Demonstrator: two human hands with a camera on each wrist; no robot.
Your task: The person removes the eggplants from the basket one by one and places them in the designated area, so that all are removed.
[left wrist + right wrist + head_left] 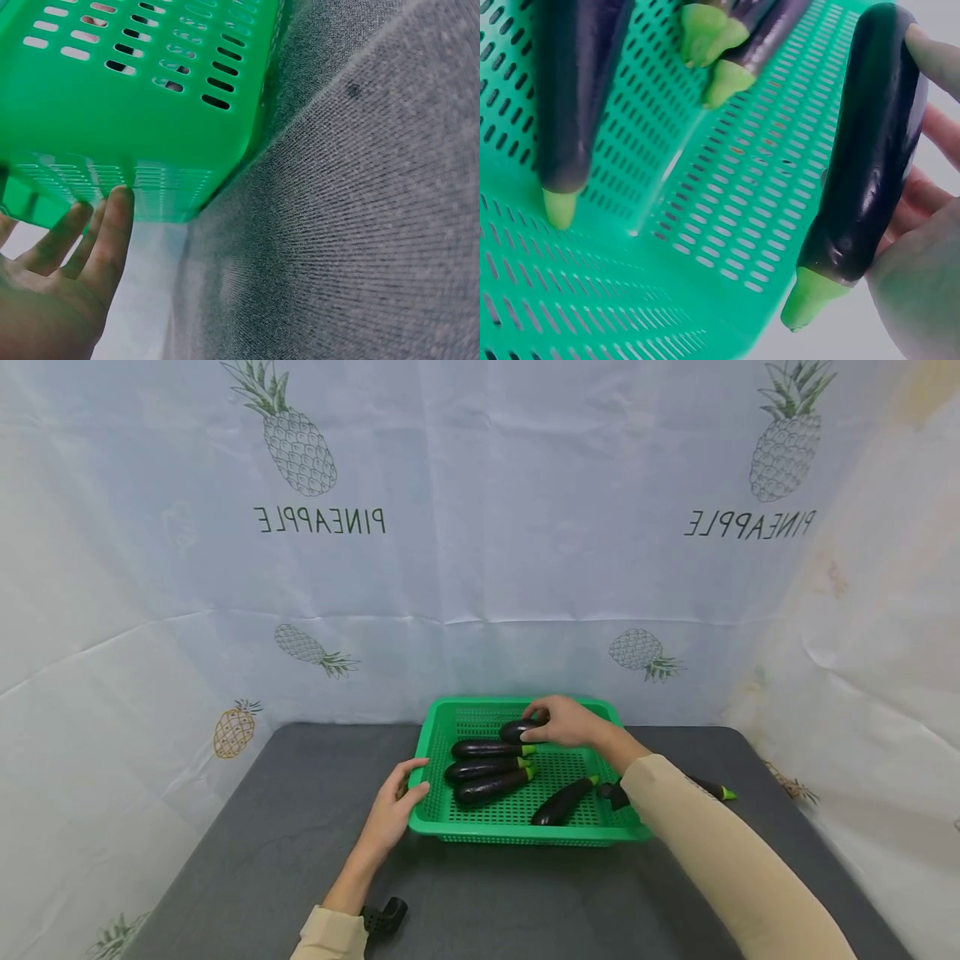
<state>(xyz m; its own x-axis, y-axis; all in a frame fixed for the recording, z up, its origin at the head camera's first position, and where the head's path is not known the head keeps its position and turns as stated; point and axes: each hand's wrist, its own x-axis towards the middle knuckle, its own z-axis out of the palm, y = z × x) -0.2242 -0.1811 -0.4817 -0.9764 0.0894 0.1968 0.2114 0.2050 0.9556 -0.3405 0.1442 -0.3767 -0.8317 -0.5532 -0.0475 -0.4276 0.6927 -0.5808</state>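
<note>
My right hand (568, 722) grips a dark purple eggplant (866, 142) over the back of a green plastic basket (525, 835). In the right wrist view, the held eggplant's green stem points downward, and thumb and fingers lie along its side. Three more eggplants (483, 770) lie side by side in the basket's left half. Another eggplant (562, 803) rests at a slant near the front right of the basket. At the basket's left end is my left hand (390, 806), its extended fingers (112, 232) touching the outer wall.
To the right of the basket, an eggplant (712, 788) lies on the dark grey table (300, 827), partly hidden by the right sleeve (720, 843). White cloth (480, 568) printed with pineapples hangs behind and at both sides of the table.
</note>
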